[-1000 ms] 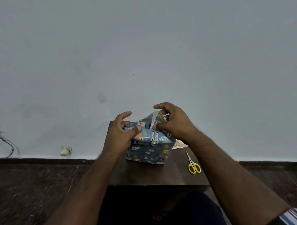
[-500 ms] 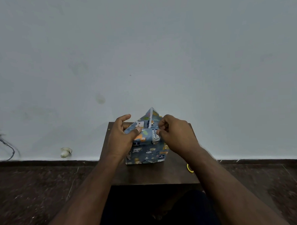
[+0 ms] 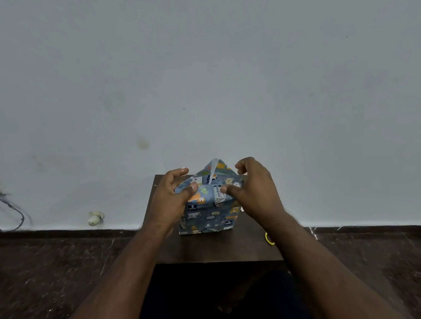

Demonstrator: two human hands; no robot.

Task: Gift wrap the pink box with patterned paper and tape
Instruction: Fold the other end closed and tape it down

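Note:
The box (image 3: pixel 208 217) stands on the small dark table (image 3: pixel 216 249), fully covered in blue paper printed with cartoon animals; no pink shows. A pointed paper flap (image 3: pixel 216 168) with a pale strip along it sticks up at the far top edge. My left hand (image 3: pixel 170 199) grips the box's top left corner, thumb pressed on the folded paper. My right hand (image 3: pixel 253 193) grips the top right side, thumb on the top fold near the middle, fingers curled over the far edge.
Yellow scissor handles (image 3: pixel 269 238) peek out beside my right forearm on the table's right part. A white wall stands close behind. Cables (image 3: pixel 8 212) and a small white object (image 3: pixel 95 218) lie at the wall's base on the left, above the dark floor.
My right hand has let go of the upright flap and moved down and right onto the box's top right side. The view has shifted, and my forearm now hides most of the scissors.

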